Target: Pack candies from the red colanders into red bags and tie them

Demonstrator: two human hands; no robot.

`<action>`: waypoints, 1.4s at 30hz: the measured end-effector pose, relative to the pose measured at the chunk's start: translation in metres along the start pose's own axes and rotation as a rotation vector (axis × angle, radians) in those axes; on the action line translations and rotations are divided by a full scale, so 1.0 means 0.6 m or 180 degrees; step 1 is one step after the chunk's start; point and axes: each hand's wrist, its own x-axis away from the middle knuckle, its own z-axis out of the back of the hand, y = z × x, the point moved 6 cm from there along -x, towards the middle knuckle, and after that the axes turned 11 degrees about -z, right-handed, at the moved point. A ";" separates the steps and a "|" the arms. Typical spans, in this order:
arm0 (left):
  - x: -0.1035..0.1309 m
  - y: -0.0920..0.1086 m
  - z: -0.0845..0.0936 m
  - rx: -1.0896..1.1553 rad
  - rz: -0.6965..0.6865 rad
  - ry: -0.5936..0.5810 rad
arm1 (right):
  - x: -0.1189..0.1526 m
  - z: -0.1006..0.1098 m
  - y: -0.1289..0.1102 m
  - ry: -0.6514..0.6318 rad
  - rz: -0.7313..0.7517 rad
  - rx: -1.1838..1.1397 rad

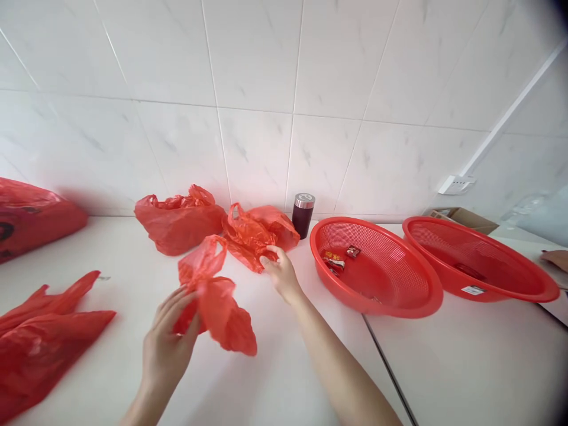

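Observation:
My left hand is closed on a crumpled red plastic bag, which hangs over the white table with its handle loop sticking up. My right hand reaches to a second thin red bag lying farther back; its thumb and fingers are pressed together at that bag's front edge, and a bit of the plastic seems to be between them. Behind the held bag, a fuller red bag rests near the wall.
A dark cylinder with a silver lid stands by the wall. Two red plastic baskets sit to the right, the nearer holding small packets. More red bags lie at left. An open cardboard box is at back right.

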 end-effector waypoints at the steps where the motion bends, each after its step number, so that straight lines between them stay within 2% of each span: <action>1: 0.005 0.012 -0.012 0.0020 -0.0204 -0.0122 | 0.017 -0.006 0.001 -0.0078 0.0027 0.0043; 4: 0.019 0.047 -0.042 0.0197 -0.0447 -0.0323 | 0.084 -0.021 -0.011 -0.0330 0.0278 0.0304; 6: 0.022 0.068 -0.053 0.0387 -0.0441 -0.0286 | 0.126 -0.024 -0.024 -0.0332 0.0572 0.0554; 8: 0.022 0.082 -0.052 0.0658 -0.0266 -0.0134 | 0.157 -0.023 -0.029 -0.0374 0.0762 0.0818; 9: 0.021 0.083 -0.048 0.0814 -0.0045 -0.0051 | 0.168 -0.024 -0.024 -0.0520 0.0761 0.0944; 12: 0.025 0.059 -0.036 0.1518 0.1107 0.0165 | 0.188 -0.020 0.009 -0.1200 0.0567 0.1305; 14: 0.026 0.035 -0.029 0.2267 0.1784 0.0401 | 0.193 0.000 0.032 -0.1348 0.0500 0.1543; 17: 0.013 -0.003 -0.014 0.3133 0.2048 0.0896 | 0.190 0.055 0.048 -0.0938 0.0524 0.1919; 20: 0.011 -0.040 -0.003 0.3044 0.2205 0.0984 | 0.194 0.110 0.039 -0.0356 0.0578 0.2243; 22: 0.017 -0.045 0.010 0.2504 0.2130 0.0857 | 0.204 0.130 0.019 -0.0096 0.0666 0.2416; 23: 0.016 -0.036 0.024 0.2030 0.1844 0.0803 | 0.212 0.134 0.006 -0.0007 0.0748 0.2481; 25: 0.004 0.015 0.053 0.0883 0.0762 0.0691 | 0.227 0.129 -0.026 0.0174 0.0996 0.2500; 26: -0.004 0.052 0.059 0.0438 0.0108 0.0556 | 0.234 0.120 -0.042 0.0258 0.1140 0.2436; 28: -0.017 0.120 0.040 0.0115 -0.0959 -0.0056 | 0.240 0.092 -0.065 0.0273 0.1360 0.2246; 30: -0.027 0.161 -0.008 0.0117 -0.1502 -0.1021 | 0.232 0.051 -0.067 0.0079 0.1390 0.2244; 31: -0.030 0.167 -0.038 -0.0011 -0.1559 -0.1583 | 0.224 0.029 -0.059 -0.0048 0.1303 0.2409; 33: -0.030 0.154 -0.094 -0.0528 -0.1389 -0.2568 | 0.203 -0.009 -0.023 -0.0315 0.0951 0.3115; 34: -0.029 0.140 -0.115 -0.0773 -0.1234 -0.2932 | 0.194 -0.020 -0.001 -0.0457 0.0755 0.3501; 36: -0.027 0.104 -0.139 -0.1058 -0.0964 -0.3385 | 0.188 -0.028 0.040 -0.0807 0.0488 0.4037; 39: -0.031 0.050 -0.140 -0.1140 -0.0752 -0.3489 | 0.211 -0.012 0.078 -0.1538 0.0487 0.4150; 41: -0.036 0.016 -0.130 -0.1225 -0.0579 -0.3451 | 0.235 0.015 0.082 -0.1906 0.0522 0.4060; 42: -0.036 0.004 -0.125 -0.1262 -0.0505 -0.3426 | 0.245 0.030 0.077 -0.1959 0.0550 0.3997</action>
